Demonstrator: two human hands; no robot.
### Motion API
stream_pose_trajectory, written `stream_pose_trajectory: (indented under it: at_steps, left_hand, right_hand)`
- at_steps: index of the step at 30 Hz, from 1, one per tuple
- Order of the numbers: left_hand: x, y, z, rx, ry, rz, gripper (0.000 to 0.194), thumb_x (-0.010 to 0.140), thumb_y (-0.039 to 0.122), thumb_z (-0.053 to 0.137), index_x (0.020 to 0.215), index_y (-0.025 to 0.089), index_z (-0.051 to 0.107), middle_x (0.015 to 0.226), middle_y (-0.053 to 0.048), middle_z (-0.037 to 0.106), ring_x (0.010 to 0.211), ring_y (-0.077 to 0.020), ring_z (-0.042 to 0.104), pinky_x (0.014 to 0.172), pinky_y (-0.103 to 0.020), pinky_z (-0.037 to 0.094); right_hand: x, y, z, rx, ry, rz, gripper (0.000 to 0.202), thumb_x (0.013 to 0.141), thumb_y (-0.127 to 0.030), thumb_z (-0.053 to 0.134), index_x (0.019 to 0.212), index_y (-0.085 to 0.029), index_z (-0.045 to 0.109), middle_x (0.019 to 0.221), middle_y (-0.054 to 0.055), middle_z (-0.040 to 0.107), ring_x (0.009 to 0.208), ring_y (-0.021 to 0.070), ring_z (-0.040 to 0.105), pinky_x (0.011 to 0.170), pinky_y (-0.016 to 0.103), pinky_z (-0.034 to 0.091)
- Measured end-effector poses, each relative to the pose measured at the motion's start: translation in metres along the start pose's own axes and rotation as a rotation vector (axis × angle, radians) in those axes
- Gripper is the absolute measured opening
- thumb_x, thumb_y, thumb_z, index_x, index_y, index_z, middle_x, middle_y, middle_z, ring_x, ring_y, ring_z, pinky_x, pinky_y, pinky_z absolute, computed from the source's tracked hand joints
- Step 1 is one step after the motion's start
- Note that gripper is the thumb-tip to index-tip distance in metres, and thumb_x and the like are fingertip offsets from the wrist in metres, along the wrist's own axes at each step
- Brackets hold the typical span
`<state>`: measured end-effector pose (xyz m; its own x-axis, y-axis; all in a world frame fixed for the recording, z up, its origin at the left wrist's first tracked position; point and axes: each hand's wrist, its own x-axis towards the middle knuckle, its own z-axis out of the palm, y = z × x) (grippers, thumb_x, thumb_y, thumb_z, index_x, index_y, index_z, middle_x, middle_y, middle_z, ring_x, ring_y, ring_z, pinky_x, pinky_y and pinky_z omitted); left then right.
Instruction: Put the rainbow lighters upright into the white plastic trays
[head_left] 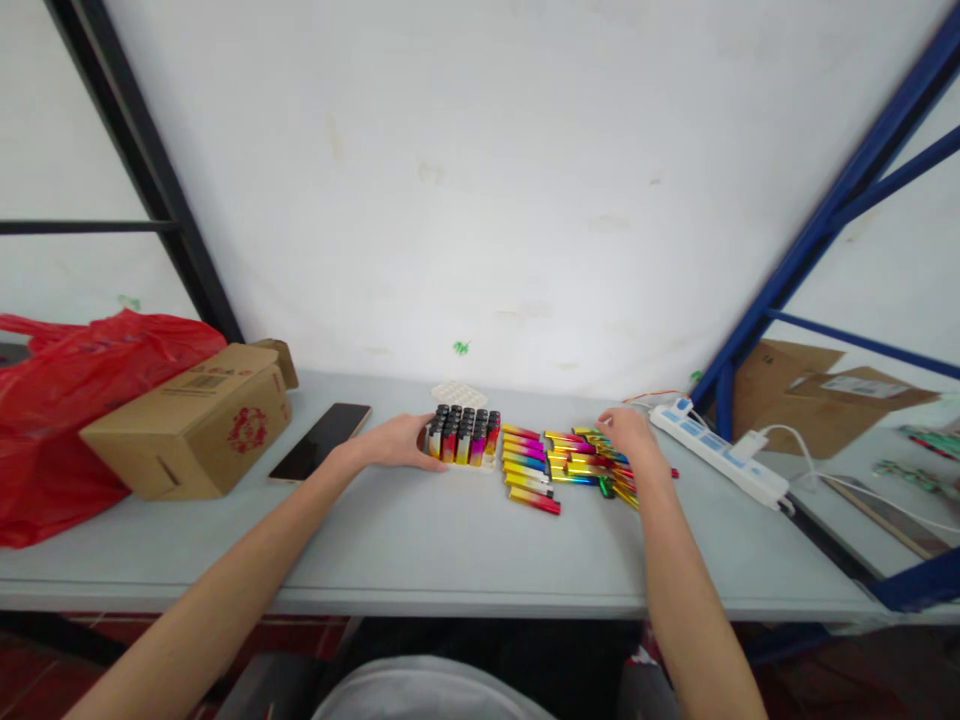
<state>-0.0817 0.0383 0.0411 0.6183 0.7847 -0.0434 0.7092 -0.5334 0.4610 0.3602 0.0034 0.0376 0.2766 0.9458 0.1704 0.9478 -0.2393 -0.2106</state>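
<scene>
Left hand: thumb and fingers parted wide, cupped at the left end of the upright lighters, which stand in a white tray. Next: a row of loose lighters, then a pile. Expect light, rigid, slippery bodies; pinch at mid-length. Right hand: at the pile's far right; grip hidden, cannot tell

Desk: left hand curved against left side of upright lighters, nearer back edge. Flat lighter column just right. Right hand at loose lighter pile; fingertip grip unclear. Phone, carton, red bag toward left edge; power strip by right edge.
</scene>
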Motion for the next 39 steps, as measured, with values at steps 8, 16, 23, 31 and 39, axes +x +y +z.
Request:
stream_pose_trajectory:
  at_steps: [8, 16, 23, 31, 39]
  left_hand:
    - [0.000, 0.001, 0.000, 0.006, -0.010, -0.022, 0.081, 0.067, 0.075, 0.075, 0.124, 0.021, 0.062, 0.100, -0.005, 0.078, 0.085, -0.0274, 0.072, 0.069, -0.031, 0.050]
    - [-0.001, 0.003, -0.001, 0.022, -0.011, -0.030, 0.083, 0.067, 0.075, 0.075, 0.130, 0.022, 0.060, 0.100, -0.004, 0.077, 0.086, -0.0269, 0.072, 0.070, -0.030, 0.049]
    - [0.000, 0.003, -0.002, 0.038, -0.018, -0.026, 0.080, 0.068, 0.074, 0.074, 0.125, 0.020, 0.060, 0.096, -0.005, 0.075, 0.084, -0.0263, 0.070, 0.069, -0.030, 0.047]
    - [-0.001, 0.004, -0.003, 0.012, 0.001, -0.026, 0.080, 0.065, 0.074, 0.076, 0.124, 0.021, 0.062, 0.096, -0.004, 0.076, 0.085, -0.0263, 0.069, 0.070, -0.030, 0.048]
    - [0.000, -0.003, 0.001, 0.010, 0.011, 0.004, 0.082, 0.067, 0.074, 0.076, 0.127, 0.021, 0.062, 0.098, -0.005, 0.076, 0.084, -0.0266, 0.070, 0.070, -0.031, 0.049]
  right_hand:
    - [-0.001, 0.034, 0.000, 0.122, -0.141, 0.022, 0.022, 0.087, -0.025, 0.073, 0.105, -0.018, 0.083, 0.104, 0.011, 0.083, 0.097, 0.0235, 0.077, 0.083, 0.028, 0.055]
    - [-0.005, 0.033, -0.007, 0.210, -0.217, -0.061, 0.031, 0.076, -0.017, 0.080, 0.106, -0.016, 0.080, 0.100, 0.007, 0.082, 0.087, 0.0199, 0.075, 0.072, 0.024, 0.053]
    - [-0.008, 0.011, -0.015, 0.319, -0.048, -0.218, 0.016, 0.091, -0.026, 0.066, 0.100, -0.017, 0.077, 0.100, 0.009, 0.081, 0.092, 0.0221, 0.075, 0.086, 0.032, 0.054]
    - [-0.013, -0.049, -0.001, 0.832, 0.116, -0.318, 0.040, 0.088, -0.057, 0.067, 0.096, -0.018, 0.075, 0.076, 0.001, 0.069, 0.070, 0.0175, 0.060, 0.068, 0.030, 0.047]
    - [-0.047, -0.118, 0.008, 1.661, -0.309, -0.290, 0.049, 0.082, -0.069, 0.074, 0.093, -0.026, 0.054, 0.082, -0.003, 0.062, 0.064, 0.0132, 0.058, 0.061, 0.027, 0.052]
